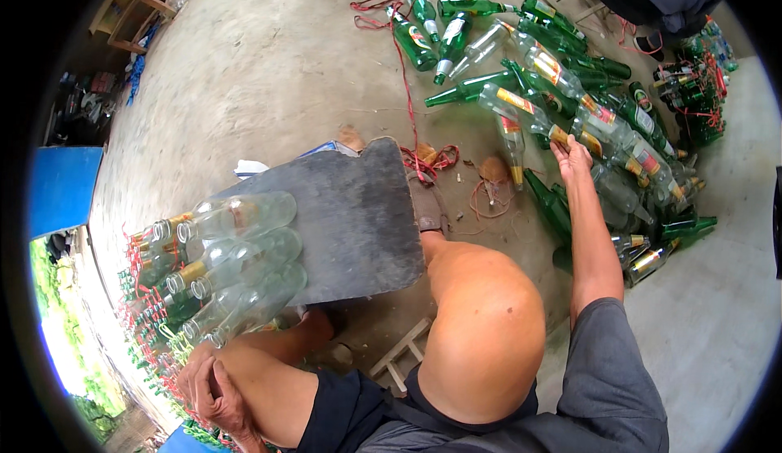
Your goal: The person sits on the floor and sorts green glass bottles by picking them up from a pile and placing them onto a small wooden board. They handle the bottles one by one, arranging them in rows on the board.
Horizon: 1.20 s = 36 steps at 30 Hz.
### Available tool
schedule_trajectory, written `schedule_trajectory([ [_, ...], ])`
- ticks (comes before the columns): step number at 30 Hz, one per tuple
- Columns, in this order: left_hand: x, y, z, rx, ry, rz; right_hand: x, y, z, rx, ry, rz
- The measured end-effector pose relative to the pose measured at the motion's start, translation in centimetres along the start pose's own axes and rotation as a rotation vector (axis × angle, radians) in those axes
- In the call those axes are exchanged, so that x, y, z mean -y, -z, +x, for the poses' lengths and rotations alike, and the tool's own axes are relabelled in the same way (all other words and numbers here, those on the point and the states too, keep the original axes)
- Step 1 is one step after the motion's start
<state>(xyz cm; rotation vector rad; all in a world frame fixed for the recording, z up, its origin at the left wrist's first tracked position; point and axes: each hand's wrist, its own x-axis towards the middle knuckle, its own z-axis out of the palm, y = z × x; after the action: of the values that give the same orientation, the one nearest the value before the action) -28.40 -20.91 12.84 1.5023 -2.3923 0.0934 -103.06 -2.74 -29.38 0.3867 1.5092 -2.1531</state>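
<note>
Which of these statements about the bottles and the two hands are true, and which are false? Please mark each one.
1. The right hand reaches into the bottle pile on the floor. True.
2. The left hand holds a green bottle upright. False: it rests on the person's leg, holding nothing.
3. Clear bottles lie on their sides on the dark board. True.
4. The pile holds only clear bottles. False: many are green.
5. Red string lies on the floor. True.

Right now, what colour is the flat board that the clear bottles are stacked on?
Dark grey, scuffed and dusty. The board shows best in the head view, with clear bottles lying on its left part.
</note>
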Motion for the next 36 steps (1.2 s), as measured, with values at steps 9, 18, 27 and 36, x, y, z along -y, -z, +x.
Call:
schedule_trajectory([
  [9, 0.2, 0.8, -0.8, -0.035, 0.032, -0.059, 3.5, -2.6, -4.3, -0.053, 0.182, -0.201],
  [18, 0.5, 1.0, -1.6, -0.130, -0.046, -0.103, 8.7, -6.4, -10.5, 0.141, 0.470, -0.486],
  [27, 0.0, 1.3, -2.1, -0.215, -0.060, -0.137, 14.7, -17.8, -23.1, 0.427, 0.967, -0.934],
  [36, 0.1, 1.5, -2.6, -0.218, -0.044, -0.153, 15.1, -28.8, -36.7, 0.802, 1.128, -0.850],
])
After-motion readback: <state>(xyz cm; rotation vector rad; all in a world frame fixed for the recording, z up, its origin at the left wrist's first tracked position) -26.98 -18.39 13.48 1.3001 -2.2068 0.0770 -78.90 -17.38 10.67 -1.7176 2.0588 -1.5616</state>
